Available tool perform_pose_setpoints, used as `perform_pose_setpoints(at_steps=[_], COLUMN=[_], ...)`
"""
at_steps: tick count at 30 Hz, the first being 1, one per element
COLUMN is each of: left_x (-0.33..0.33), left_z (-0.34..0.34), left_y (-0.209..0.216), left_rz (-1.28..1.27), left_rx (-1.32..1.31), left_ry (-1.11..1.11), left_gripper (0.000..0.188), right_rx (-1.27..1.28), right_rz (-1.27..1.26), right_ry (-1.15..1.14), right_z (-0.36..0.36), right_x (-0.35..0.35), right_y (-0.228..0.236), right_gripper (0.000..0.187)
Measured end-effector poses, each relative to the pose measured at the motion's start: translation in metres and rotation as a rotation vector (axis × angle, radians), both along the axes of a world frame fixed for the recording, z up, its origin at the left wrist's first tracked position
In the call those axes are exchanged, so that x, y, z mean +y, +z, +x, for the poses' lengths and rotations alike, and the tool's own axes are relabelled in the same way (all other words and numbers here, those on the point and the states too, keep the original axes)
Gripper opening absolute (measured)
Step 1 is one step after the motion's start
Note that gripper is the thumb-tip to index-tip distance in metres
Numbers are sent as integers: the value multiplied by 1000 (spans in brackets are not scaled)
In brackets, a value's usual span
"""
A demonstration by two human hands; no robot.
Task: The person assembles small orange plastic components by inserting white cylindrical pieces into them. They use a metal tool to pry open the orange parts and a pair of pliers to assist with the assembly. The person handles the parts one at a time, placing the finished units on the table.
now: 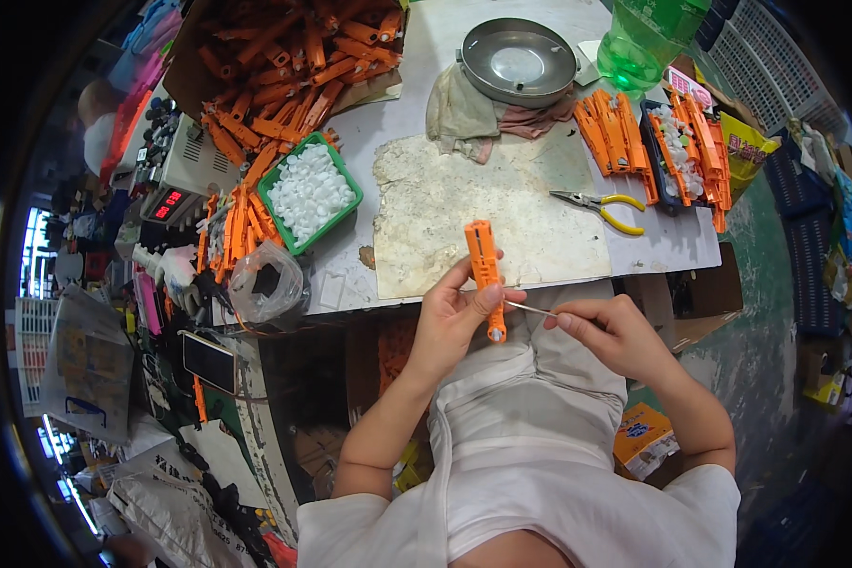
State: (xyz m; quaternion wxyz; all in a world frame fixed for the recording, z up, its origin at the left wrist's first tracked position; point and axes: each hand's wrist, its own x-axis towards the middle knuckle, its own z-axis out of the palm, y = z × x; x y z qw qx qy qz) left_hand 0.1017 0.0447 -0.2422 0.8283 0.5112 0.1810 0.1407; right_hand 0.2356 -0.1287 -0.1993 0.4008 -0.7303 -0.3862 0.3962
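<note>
The long orange piece (485,268) looks like smooth plastic, the thin grey rod (534,310) like metal, the round grey pan (518,66) like glossy metal, the crumpled off-white rag (458,107) like matt cloth, and the flat cream sheet (502,204) rough.

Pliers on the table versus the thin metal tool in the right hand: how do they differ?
The pliers have two spread yellow handles; the thin tool shows only a slim, straight shaft. The pliers lie untouched on the table; the thin tool is pinched in the right hand, its far end by the orange part. Both show bare metal.
</note>
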Motion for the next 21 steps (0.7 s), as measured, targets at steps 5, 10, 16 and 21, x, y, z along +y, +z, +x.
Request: perform_pose_setpoints(at_steps=[5,10,16,21], left_x=[4,2,0,-5], left_z=[3,3,4,1], left_y=[-1,0,5,0], left_rz=[-14,35,50,116], left_rx=[-23,-47,1,40], left_ry=[42,-2,4,41], left_gripper=[51,48,46,44], right_rx=[70,-28,-33,-140], right_rz=[-18,-10,-11,-23], right_ry=[-17,35,116,208], right_z=[3,4,14,20], right_x=[-3,0,3,8], right_y=[15,19,19,20], right_gripper=[22,22,21,19])
